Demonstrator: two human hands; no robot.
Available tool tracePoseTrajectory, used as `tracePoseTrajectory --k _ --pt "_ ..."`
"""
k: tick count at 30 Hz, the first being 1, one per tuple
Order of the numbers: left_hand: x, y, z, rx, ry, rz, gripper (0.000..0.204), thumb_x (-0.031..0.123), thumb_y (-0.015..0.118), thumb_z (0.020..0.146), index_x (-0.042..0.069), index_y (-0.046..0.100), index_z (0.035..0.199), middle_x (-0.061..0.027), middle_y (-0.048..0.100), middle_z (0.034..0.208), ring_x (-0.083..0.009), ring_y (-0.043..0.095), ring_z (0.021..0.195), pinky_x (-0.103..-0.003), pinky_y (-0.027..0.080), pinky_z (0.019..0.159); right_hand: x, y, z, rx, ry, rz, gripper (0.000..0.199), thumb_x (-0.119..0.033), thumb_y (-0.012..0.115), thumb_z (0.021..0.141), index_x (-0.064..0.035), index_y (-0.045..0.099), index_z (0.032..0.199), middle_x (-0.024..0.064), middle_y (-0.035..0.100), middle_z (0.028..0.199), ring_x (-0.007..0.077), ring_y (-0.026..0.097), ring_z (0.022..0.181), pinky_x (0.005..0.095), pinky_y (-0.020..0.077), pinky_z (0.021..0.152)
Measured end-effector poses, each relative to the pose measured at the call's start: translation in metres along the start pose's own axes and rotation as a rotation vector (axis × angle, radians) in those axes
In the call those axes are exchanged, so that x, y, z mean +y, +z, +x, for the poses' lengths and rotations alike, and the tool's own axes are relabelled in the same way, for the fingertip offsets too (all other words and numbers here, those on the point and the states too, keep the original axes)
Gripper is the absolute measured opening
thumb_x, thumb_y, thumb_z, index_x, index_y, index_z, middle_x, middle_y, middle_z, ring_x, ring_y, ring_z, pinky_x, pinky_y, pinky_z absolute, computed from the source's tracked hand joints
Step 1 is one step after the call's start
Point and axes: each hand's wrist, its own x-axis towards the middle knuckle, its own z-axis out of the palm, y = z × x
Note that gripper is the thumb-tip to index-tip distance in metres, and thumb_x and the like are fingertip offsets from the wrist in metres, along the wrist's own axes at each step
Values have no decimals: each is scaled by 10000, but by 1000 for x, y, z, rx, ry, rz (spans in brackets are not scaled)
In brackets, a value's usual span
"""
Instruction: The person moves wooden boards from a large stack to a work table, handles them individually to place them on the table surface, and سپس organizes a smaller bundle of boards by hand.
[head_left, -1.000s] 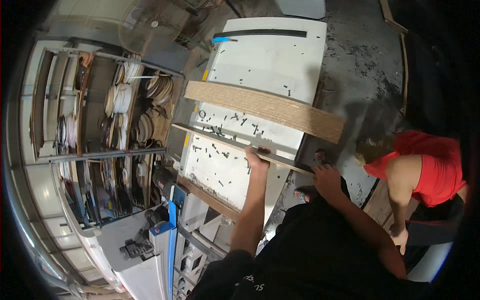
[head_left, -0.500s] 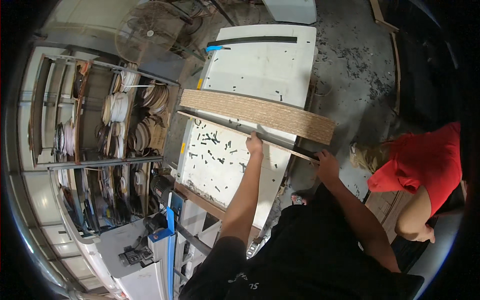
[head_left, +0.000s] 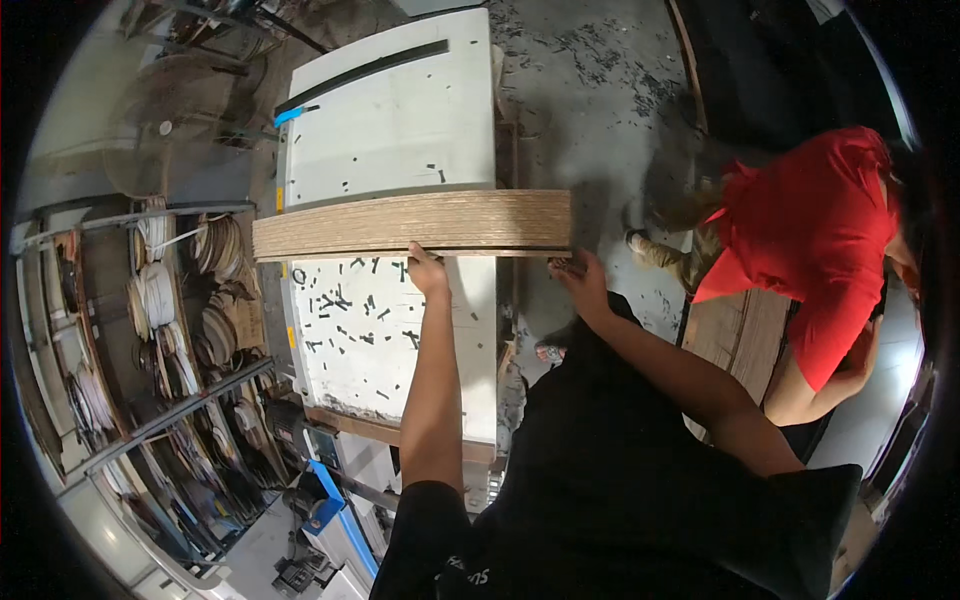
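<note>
Head view, now. Your left hand [head_left: 428, 272] grips the near edge of the stack of wooden boards [head_left: 415, 223], fingers curled up against its underside near the middle of its length. Your right hand [head_left: 580, 280] closes on the stack's right near corner, fingers wrapped under the edge. The stack lies level across the white worktable [head_left: 400, 130], its layered edge facing you; its right end overhangs the table's side above the grey floor [head_left: 590, 90]. The tabletop near you is scattered with small dark chips [head_left: 350, 300].

Containers: at your left, the metal shelving rack [head_left: 150, 330] holds coils of edge banding [head_left: 215, 245] in pale and brown tones, stood on edge in several tiers. What lies deeper in the rack is too dark to tell.

At your right, a person in a red shirt [head_left: 810, 230] bends over flat brown panels [head_left: 735, 330] stacked beside them.

Compared with the picture half a second earlier, the stack sits squarer to you and nearly horizontal, where it slanted down to the right before. Your hands hold the same places on its near edge. The person in red has come further into view and now bends lower over the panels.
</note>
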Motion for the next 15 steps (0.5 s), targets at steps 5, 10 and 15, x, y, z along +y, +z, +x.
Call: tracePoseTrajectory --k 5,10,15 --pt "-1 -12 10 -30 -65 -74 589 568 434 1121 2 587 1079 -84 626 821 -180 586 683 -351 496 620 -31 24 -5 -56 85 36 761 -188 809 951 103 419 1536 257 633 1282 332 613 1296 424 538 1034" --pt "19 -2 -10 -90 -128 -226 527 562 447 1119 43 536 1152 -49 557 851 -190 601 738 -348 511 657 -21 23 2 -41 4 -190 764 -335 666 1055 77 335 1606 328 547 1480 416 545 1386 475 457 1133" --pt "23 -6 -5 -126 -145 -199 515 534 459 1124 31 539 1203 -74 614 951 -205 619 767 -352 536 685 -16 39 9 37 91 -284 684 -239 629 1093 53 313 1624 105 706 1199 160 670 1112 293 524 964"
